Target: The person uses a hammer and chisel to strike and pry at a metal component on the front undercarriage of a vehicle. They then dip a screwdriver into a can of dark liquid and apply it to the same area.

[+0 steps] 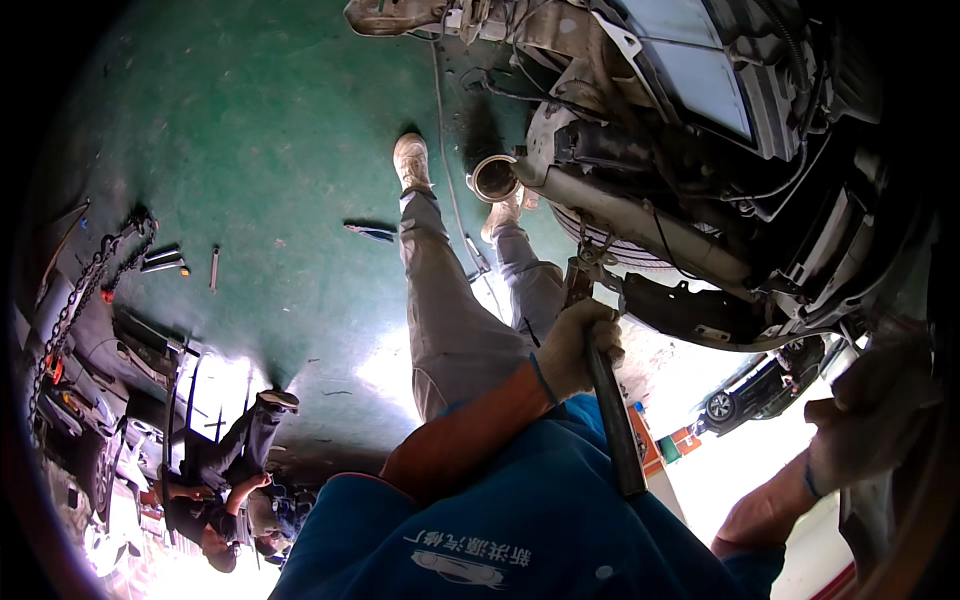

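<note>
My left hand (578, 350), in a pale work glove, is closed round the dark handle of a hammer (614, 430). The hammer's head (577, 281) points up, beside the stripped front end of a car (640, 215). A metal clamp or hook (598, 250) hangs from the car's frame close to the hammer head. My right hand (875, 425), also gloved, is raised at the right beside a dark body panel. Deep shadow hides most of its fingers, so I cannot tell whether it grips the panel edge.
Pliers (370, 232) and several metal bars (165, 260) lie on the green floor (270, 120). A cable (440, 120) runs past my feet. A chain (75, 300) hangs at the left, near other people (225, 490). Another car (745, 400) stands beyond the right side.
</note>
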The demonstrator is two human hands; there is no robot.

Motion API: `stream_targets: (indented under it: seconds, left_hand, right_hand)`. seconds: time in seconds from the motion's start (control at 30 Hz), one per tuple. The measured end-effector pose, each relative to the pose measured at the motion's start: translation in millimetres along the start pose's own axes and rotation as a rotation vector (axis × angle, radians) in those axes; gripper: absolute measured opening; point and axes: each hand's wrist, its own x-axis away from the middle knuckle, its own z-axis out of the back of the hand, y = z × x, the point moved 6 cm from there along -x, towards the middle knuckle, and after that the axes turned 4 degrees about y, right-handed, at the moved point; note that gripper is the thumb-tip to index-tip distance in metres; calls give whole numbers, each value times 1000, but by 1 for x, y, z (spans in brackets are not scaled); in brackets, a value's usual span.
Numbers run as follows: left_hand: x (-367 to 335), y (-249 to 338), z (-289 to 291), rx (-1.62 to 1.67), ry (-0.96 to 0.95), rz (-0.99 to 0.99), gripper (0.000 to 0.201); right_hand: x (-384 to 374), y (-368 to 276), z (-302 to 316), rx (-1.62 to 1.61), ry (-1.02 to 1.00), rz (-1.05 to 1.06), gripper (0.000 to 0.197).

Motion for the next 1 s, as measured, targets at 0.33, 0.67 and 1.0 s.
stream_targets:
  seconds: [0.33, 0.67, 1.0]
  left_hand:
    - [1, 1, 15, -213, 167, -126, 19]
    - [8, 0, 8, -147, 102, -106, 20]
    - [3, -9, 2, 75, -81, 28, 25]
  right_hand:
    - [-8, -46, -71, 89, -245, 133, 28]
    - [10, -24, -86, -946, -153, -702, 17]
    - [-5, -30, -97, -134, -199, 212, 12]
